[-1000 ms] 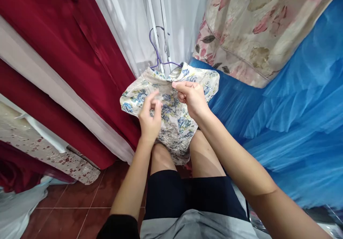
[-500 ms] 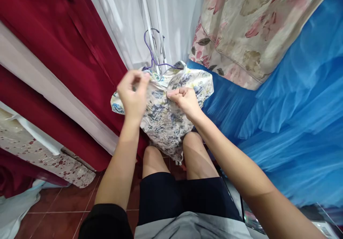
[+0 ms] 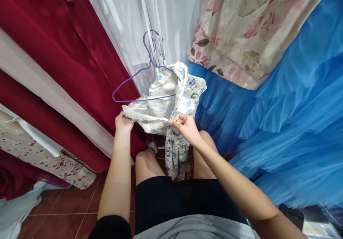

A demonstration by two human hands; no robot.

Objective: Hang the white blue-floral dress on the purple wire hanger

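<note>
The left hand (image 3: pixel 123 122) is closed on the end of the floral top (image 3: pixel 191 89), below the bare left corner of the purple hanger (image 3: pixel 125 101). The cloth is probably light, thin and soft, apt to crumple rather than hold a shape; the turned edges should give the surest hold, and a gentle pinch should do. The top hangs on the hanger's right half, spreading out on both sides of the bottom bar, its lower end dangling free. The hanger looks slim and stiff, probably smooth enough for fabric to slide along. Below the bottom bar, the right hand (image 3: pixel 184 124) pinches the edge between thumb and finger, with almost no gap.

The left fingertips are hidden behind cloth, so I cannot tell how many layers they grip. The hanger's hook passes partly behind white strips (image 3: pixel 146 14); its right corner is lost inside the top. The right fingertips cover whatever fastening may be there.
</note>
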